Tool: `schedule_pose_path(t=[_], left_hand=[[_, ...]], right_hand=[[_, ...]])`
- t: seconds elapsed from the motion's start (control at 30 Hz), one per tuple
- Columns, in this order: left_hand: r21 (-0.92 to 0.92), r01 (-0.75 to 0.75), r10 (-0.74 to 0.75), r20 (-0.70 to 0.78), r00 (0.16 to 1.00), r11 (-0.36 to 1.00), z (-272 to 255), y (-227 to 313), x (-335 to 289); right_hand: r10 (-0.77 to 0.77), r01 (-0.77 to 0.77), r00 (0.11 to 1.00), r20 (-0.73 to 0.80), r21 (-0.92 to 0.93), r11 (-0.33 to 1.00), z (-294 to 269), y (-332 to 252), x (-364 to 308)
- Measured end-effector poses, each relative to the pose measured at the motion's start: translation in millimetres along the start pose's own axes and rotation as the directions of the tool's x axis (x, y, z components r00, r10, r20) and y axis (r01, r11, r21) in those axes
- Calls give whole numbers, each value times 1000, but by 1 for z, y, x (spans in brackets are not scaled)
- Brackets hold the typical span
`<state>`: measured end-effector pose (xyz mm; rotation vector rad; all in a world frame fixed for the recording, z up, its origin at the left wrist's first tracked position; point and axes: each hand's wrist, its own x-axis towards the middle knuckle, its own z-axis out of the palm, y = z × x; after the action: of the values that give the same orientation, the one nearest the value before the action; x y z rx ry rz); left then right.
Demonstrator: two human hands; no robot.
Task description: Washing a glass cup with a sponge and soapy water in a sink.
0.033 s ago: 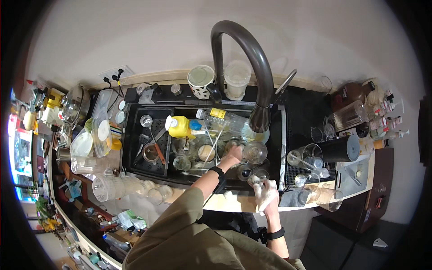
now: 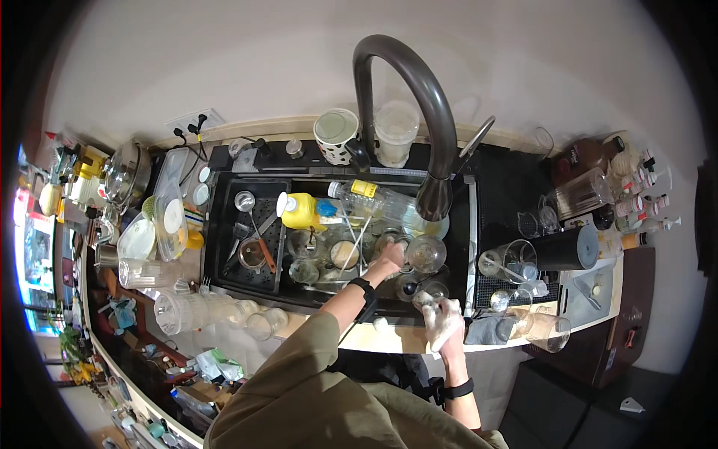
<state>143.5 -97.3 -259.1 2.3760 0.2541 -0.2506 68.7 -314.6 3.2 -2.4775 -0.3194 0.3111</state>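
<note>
My left hand (image 2: 387, 258) reaches into the black sink (image 2: 224, 187), its fingers closed at the rim of a clear glass (image 2: 390, 238). Right beside it stands another clear glass (image 2: 427, 254). Coated in white suds, my right hand (image 2: 444, 323) is at the sink's front edge with curled fingers. Foam hides what it holds. Below the left hand's fingers and around them lie several jars and glasses, including a jar (image 2: 345, 254) with a pale inside. A yellow pump bottle (image 2: 301, 211) and a clear plastic bottle (image 2: 381, 200) lie farther back.
A dark arched faucet (image 2: 437, 135) hangs over the sink. The black perforated tray (image 2: 254, 217) at left holds a ladle (image 2: 245, 201) and an orange-handled strainer (image 2: 253, 253). Clear pitchers (image 2: 183, 313) stand front left. Glassware and a black cylinder (image 2: 568, 247) crowd the right counter.
</note>
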Motion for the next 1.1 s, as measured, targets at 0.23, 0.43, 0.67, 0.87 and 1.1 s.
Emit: schedule_pose_path(t=[0.23, 0.43, 0.67, 0.87, 1.1], left_hand=[[-147, 221, -188, 209, 960, 964, -80, 54, -35], [-278, 386, -344, 188, 920, 880, -149, 82, -77], [-793, 418, -286, 317, 904, 444, -173, 71, -125], [-884, 463, -266, 431, 862, 67, -155, 38, -136], [-841, 510, -293, 541, 788, -182, -127, 36, -134]], right_hand=[[-97, 97, 995, -20, -17, 995, 0, -11, 10], [-15, 15, 999, 29, 16, 1000, 3, -24, 17], [-83, 83, 997, -6, -19, 996, 6, -37, 15], [-102, 101, 995, 3, 110, 989, 3, -53, 3], [-145, 128, 987, 72, 198, 972, -4, -68, -13]])
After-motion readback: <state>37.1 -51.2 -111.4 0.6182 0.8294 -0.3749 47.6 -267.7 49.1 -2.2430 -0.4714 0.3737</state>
